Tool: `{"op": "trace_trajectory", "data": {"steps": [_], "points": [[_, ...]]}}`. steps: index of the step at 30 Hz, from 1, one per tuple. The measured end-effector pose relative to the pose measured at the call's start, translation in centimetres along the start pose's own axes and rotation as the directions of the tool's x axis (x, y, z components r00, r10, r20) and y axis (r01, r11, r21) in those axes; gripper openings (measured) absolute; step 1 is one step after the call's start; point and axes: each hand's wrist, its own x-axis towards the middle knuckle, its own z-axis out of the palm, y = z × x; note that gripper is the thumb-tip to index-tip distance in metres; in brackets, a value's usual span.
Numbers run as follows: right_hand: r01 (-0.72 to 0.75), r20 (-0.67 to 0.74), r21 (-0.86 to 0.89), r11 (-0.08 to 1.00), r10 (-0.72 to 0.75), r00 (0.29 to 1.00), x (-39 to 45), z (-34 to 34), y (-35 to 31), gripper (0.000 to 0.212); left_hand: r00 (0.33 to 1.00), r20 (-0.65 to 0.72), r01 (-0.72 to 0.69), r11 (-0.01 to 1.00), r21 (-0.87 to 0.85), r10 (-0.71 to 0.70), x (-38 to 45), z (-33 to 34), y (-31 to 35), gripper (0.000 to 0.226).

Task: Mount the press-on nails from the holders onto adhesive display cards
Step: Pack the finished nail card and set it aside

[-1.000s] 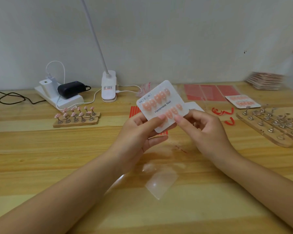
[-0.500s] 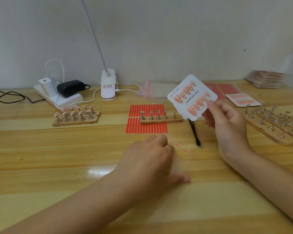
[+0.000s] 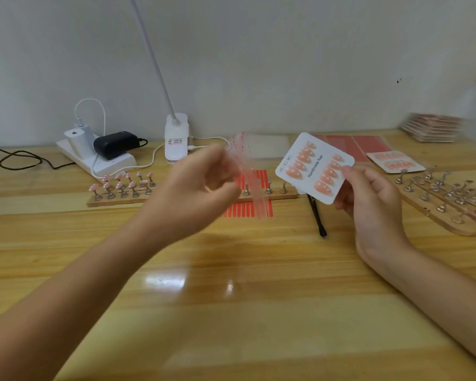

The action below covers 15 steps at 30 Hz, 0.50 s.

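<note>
Head view. The right hand (image 3: 368, 199) pinches a rounded white card (image 3: 315, 167) by its lower corner, tilted so both rows of glossy peach nails face up. The left hand (image 3: 201, 185), fingers curled, grips a blurred clear sleeve (image 3: 248, 177), probably to bag the card. Wooden holders (image 3: 121, 188) rest on the surface (image 3: 231, 298).

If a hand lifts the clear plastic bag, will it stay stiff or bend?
The clear plastic bag, pinched by the left hand, hangs thin and see-through, so it is probably floppy and light. Its glossy film may be slippery.
</note>
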Motion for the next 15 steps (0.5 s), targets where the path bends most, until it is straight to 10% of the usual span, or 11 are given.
{"op": "trace_trajectory", "data": {"steps": [15], "points": [[-0.32,0.211,0.219,0.922,0.275,0.938,0.2,-0.2,-2.3,0.045,0.993,-0.056,0.098,0.984,-0.146,-0.107,0.6,-0.9,0.1,0.009]]}}
